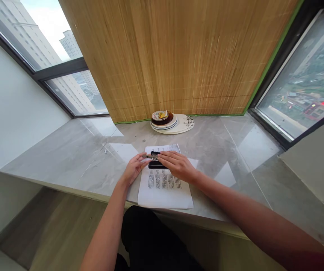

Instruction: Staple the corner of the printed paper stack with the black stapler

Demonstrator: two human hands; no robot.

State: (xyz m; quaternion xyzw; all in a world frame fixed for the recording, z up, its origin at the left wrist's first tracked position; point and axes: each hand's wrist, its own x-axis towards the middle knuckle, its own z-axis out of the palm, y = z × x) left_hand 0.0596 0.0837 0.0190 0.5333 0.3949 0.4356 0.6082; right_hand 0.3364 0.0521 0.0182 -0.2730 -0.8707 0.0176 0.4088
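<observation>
A black stapler [155, 161] with a silver metal part lies across the upper half of a printed sheet of paper [164, 188] on the grey marble sill. My right hand [177, 165] rests on top of the stapler, fingers curled over it. My left hand [133, 167] meets it from the left, its fingertips pinched at the stapler's silver end. More white paper [162, 148] shows beyond the stapler and under the printed sheet.
A stack of plates [171, 122] with a small dish on top stands at the back of the grey marble sill [80, 158], against a bamboo blind [176, 56]. Windows flank both sides. Small bits lie on the sill at left [105, 151]. The sill's front edge runs below the paper.
</observation>
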